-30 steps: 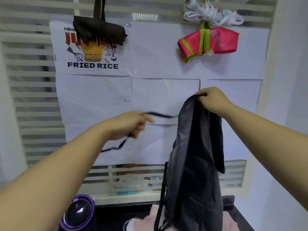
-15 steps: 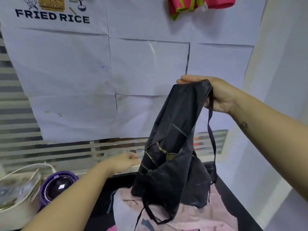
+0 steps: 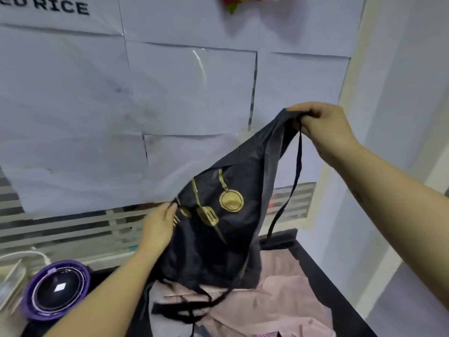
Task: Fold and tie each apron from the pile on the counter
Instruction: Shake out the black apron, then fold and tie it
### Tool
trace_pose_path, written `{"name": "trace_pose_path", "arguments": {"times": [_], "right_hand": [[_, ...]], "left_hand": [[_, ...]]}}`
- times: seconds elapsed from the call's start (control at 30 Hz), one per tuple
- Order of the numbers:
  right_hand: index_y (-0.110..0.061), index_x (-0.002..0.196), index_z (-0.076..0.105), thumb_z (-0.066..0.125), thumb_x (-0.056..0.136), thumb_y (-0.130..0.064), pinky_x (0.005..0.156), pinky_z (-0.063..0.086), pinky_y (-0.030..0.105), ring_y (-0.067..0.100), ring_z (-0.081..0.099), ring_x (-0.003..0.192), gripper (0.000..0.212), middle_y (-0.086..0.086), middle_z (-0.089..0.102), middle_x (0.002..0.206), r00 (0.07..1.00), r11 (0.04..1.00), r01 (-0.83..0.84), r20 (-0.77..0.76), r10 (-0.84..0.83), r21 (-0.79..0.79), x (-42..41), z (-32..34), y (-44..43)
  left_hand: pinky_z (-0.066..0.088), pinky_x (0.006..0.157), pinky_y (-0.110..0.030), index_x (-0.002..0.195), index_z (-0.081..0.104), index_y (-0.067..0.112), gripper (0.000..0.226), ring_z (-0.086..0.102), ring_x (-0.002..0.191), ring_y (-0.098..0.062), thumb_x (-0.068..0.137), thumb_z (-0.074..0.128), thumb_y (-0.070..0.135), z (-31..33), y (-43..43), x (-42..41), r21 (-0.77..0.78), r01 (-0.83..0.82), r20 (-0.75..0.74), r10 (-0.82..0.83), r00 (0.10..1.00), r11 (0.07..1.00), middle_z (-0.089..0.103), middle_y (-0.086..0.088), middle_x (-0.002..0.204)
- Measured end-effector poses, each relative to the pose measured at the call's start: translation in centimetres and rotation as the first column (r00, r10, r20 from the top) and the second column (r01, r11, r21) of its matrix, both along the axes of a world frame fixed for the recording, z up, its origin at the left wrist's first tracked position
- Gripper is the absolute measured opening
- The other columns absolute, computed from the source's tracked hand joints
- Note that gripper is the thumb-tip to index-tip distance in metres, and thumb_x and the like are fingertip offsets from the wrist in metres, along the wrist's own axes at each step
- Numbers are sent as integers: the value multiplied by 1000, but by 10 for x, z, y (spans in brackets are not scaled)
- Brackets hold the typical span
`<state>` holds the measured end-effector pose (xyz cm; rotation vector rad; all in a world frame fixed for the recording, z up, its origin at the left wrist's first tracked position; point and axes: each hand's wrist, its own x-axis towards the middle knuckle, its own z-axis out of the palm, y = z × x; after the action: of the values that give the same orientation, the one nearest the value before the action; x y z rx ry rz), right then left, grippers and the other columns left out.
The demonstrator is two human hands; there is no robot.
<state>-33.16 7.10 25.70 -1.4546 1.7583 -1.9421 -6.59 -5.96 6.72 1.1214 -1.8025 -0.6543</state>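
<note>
since half a second ago the left hand [image 3: 159,226] has reached the black apron [image 3: 218,244] and now lies against its left edge, fingers nearly straight; whether they pinch the cloth i cannot tell. the right hand [image 3: 323,128] is raised, arm stretched forward, fingers curled tight round the apron's bunched top. one black apron hangs there, its foot on the pink pile [image 3: 279,305] on the counter [image 3: 325,278]. one strap [image 3: 292,183] dangles below the right hand. one gold pan print [image 3: 231,200] and one gold spatula print [image 3: 207,216] show.
</note>
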Motion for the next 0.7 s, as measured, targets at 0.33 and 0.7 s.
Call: {"name": "trace_pose_path", "arguments": {"times": [0.33, 0.7], "right_hand": [[-15, 94, 74, 45, 83, 1, 69, 46, 29, 27, 59, 84, 35, 7, 69, 89, 850, 866, 436, -427, -308, 245, -26, -52, -9], [-15, 87, 58, 47, 86, -22, 81, 44, 38, 23, 58, 82, 13, 1, 61, 90, 614, 911, -413, 739, 279, -1, 29, -63, -37]], "left_hand": [[31, 70, -27, 105, 69, 10, 27, 57, 97, -29, 100, 45, 22, 121, -23, 85, -437, -146, 198, 253, 947, 888, 64, -6, 100], [36, 65, -20, 82, 66, 11, 17, 54, 73, -14, 93, 61, 24, 53, 6, 108, -162, 103, 452, -19, 892, 981, 60, 2, 75]]}}
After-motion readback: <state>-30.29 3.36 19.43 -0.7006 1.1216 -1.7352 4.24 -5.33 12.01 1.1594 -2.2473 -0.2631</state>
